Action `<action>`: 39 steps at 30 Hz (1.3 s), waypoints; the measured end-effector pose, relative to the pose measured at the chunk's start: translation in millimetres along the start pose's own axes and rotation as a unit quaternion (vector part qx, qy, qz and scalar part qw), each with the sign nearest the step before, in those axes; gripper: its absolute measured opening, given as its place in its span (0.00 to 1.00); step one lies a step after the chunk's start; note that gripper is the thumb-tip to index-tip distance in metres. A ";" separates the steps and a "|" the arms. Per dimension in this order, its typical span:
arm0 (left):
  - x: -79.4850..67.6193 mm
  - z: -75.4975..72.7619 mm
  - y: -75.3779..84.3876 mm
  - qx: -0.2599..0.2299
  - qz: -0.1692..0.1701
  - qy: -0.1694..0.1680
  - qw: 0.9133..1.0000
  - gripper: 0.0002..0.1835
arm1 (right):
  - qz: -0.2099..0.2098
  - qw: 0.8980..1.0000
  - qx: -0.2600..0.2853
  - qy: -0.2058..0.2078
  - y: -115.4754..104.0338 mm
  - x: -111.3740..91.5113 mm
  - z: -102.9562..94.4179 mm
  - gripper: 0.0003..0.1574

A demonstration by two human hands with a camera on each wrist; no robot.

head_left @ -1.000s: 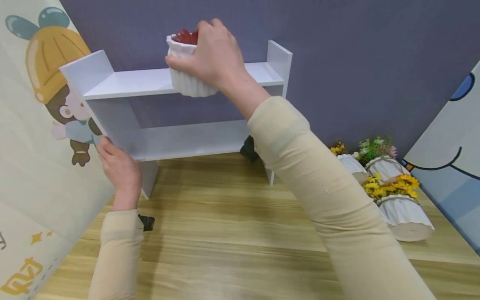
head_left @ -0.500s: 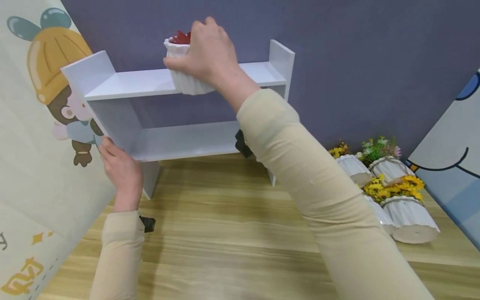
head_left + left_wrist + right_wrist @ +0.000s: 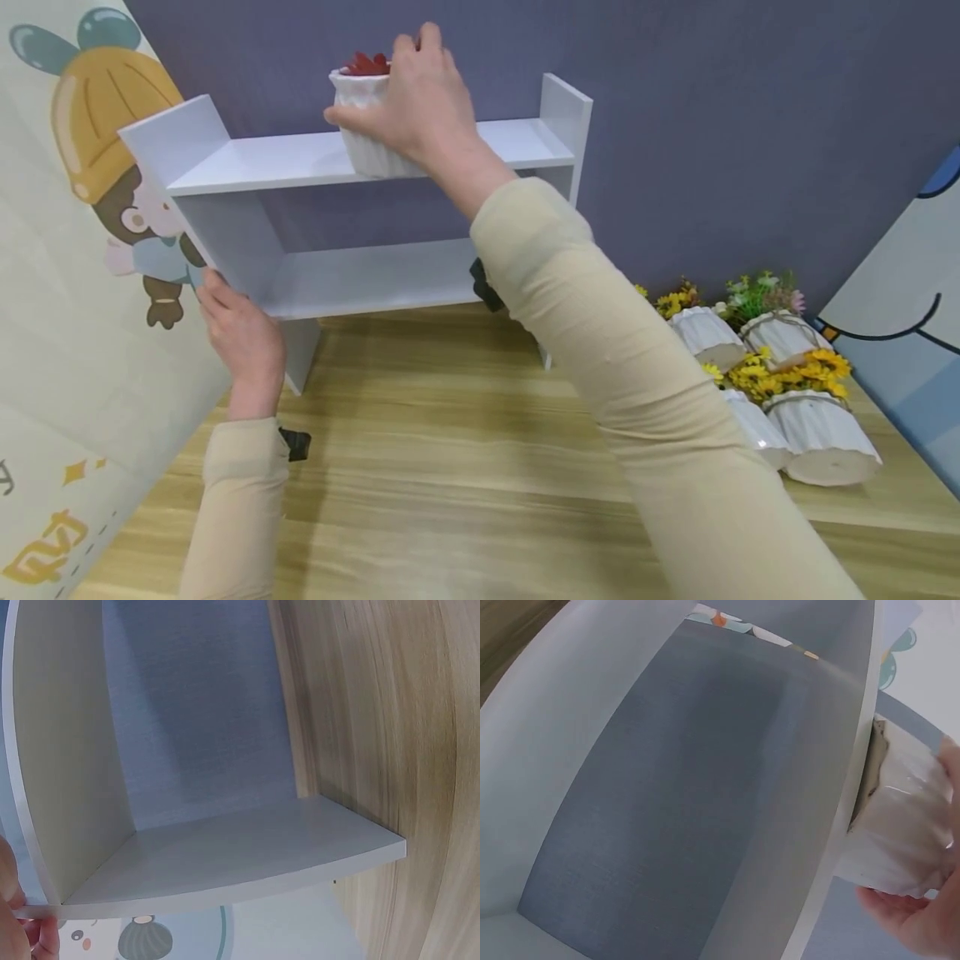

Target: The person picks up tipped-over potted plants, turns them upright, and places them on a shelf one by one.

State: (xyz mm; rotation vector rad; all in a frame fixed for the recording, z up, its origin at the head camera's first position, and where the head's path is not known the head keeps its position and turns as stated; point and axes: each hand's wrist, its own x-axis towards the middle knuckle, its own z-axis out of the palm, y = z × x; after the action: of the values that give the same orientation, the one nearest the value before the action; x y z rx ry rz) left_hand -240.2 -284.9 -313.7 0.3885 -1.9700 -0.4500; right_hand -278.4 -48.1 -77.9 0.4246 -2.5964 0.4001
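Note:
In the head view my right hand [image 3: 429, 108] grips a white fluted flower pot [image 3: 369, 155], thumb on its near side. Red leaves [image 3: 366, 65] show above its rim. The pot sits upright at the front edge of the top board of a white shelf unit [image 3: 281, 160]. From the right wrist view, its base [image 3: 870, 776] appears partly over the board's edge. My left hand [image 3: 243, 342] holds the left side panel lower down. In the left wrist view its fingertips [image 3: 46, 936] pinch the panel's edge.
At the right of the wooden table [image 3: 450, 500] several white pots lie on their sides, one with yellow flowers [image 3: 821, 367], another with mixed blooms [image 3: 761, 292]. A blue-grey wall [image 3: 712, 150] stands behind the shelf. A cartoon-printed panel [image 3: 60, 317] is at the left.
My right hand and the pot have shifted slightly left and up against the top board. The left hand keeps its hold on the side panel.

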 end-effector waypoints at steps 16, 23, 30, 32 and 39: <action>-2.4 3.4 -1.7 0.002 -0.011 0.004 1.000 0.23 | -0.020 0.996 0.089 0.002 4.1 -21.9 18.9 0.71; -1.5 6.0 -1.6 0.007 -0.006 0.007 1.000 0.23 | -0.024 0.995 0.094 0.010 -1.9 -16.3 25.1 0.70; -0.1 6.8 -1.3 0.005 -0.024 0.008 1.000 0.24 | -0.032 0.995 0.098 0.009 -14.7 -12.8 34.3 0.69; -0.5 6.2 -1.0 0.007 -0.029 0.008 1.000 0.24 | -0.033 0.995 0.093 0.005 -18.4 -10.9 35.9 0.69; -2.2 2.6 -0.1 0.010 -0.029 0.001 1.000 0.24 | -0.049 0.996 0.074 -0.007 -26.3 -5.3 41.3 0.69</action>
State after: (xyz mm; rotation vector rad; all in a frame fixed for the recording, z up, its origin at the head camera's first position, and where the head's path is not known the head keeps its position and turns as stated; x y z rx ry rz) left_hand -241.6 -283.7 -316.5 0.4588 -1.9662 -0.4669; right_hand -281.2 -85.3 -110.0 0.6044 -2.5572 0.5602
